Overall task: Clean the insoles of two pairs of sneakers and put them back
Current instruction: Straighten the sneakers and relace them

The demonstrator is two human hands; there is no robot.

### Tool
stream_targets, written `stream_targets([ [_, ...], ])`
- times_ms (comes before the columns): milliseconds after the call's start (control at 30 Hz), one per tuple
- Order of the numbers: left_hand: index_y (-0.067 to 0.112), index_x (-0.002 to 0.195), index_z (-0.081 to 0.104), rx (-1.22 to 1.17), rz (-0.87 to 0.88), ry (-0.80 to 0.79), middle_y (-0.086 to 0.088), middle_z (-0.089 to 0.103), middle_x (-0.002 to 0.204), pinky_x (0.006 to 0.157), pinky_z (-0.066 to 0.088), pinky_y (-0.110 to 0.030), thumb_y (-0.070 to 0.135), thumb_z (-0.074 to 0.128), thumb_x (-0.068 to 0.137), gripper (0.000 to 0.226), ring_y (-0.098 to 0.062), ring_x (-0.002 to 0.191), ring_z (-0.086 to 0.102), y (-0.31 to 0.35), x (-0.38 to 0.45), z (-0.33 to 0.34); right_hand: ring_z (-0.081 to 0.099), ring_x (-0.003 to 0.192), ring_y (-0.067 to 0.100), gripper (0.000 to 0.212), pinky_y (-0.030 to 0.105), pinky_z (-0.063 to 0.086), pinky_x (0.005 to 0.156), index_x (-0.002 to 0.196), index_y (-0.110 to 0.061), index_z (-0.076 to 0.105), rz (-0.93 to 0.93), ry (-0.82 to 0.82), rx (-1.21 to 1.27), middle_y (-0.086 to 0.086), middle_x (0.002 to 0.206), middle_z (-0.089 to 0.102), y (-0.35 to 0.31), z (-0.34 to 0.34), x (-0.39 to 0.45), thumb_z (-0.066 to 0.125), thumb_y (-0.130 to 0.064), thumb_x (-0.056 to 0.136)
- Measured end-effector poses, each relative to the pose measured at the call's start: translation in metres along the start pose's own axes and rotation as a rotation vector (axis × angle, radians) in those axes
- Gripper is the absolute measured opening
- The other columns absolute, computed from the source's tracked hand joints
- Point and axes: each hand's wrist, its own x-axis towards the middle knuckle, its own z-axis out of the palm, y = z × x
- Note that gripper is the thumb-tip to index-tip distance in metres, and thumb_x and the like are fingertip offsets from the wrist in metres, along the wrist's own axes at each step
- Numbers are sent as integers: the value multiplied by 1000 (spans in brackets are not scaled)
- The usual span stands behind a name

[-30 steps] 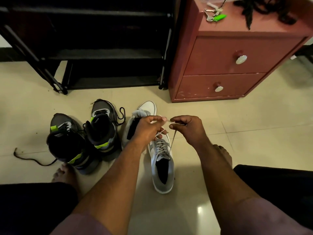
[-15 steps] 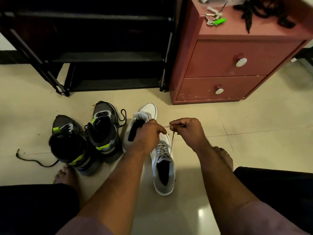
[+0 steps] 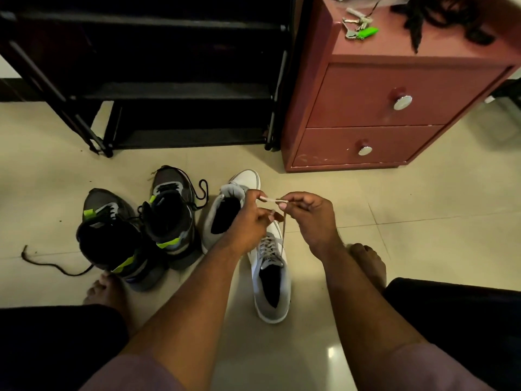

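Two white-and-grey sneakers stand on the floor tiles: the nearer one (image 3: pixel 272 289) points away from me, the other (image 3: pixel 225 213) sits behind my left hand. Above the near sneaker's toe, my left hand (image 3: pixel 248 221) and my right hand (image 3: pixel 307 213) each pinch the pale shoelace (image 3: pixel 272 199), stretched short between the fingertips; a strand runs down to the eyelets. Left of these stand two dark grey sneakers with neon green tabs (image 3: pixel 115 241) (image 3: pixel 172 215), laces loose. No insole shows outside a shoe.
A black shoe rack (image 3: pixel 169 88) stands at the back left. A red two-drawer cabinet (image 3: pixel 380 108) with keys (image 3: pixel 359 26) on top is at the back right. A dark loose lace (image 3: pixel 53 263) lies on the floor at left. My bare feet (image 3: pixel 104 289) (image 3: pixel 369 263) flank the shoes.
My hands have risen a little and come closer together, still pinching the white sneaker's lace. The left hand's fingers now show the lace end held between both hands. The shoes have not moved.
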Motion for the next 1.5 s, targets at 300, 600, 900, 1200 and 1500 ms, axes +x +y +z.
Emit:
stream_targets([
  [300,20,117,30,-22,21,-67,-11,70,77,54,43,-16,8,61,95,40,-2,49,52,1,-2,-1,47,43,4,12,14,32,42,79,-3,61,153,-259,-177,18,72,63,4,-16,8,69,5,81],
  [600,20,84,47,381,166,36,-8,61,92,73,52,-40,-11,47,77,31,-17,75,58,-17,-1,2,55,56,18,13,26,46,54,77,-2,65,97,-144,-314,11,61,63,15,-20,14,76,3,73],
  [900,7,127,64,248,-114,-85,4,36,144,107,36,-28,1,59,91,37,-9,126,42,-36,-1,10,52,49,9,7,23,47,54,74,-2,71,299,-282,-370,9,60,60,25,-25,13,72,-4,81],
  [1200,13,72,66,73,-145,180,-8,63,106,87,43,-32,20,67,88,17,-25,101,61,-68,-6,-10,57,59,10,16,25,48,57,68,-9,68,188,-78,-302,0,64,66,31,-40,13,71,4,78],
  [1500,22,139,49,1062,-213,226,-5,45,142,97,41,-38,38,50,99,43,-27,126,48,-133,-72,-32,62,98,22,34,21,44,83,115,-14,66,279,76,-856,5,123,62,104,-88,-15,70,-5,82],
])
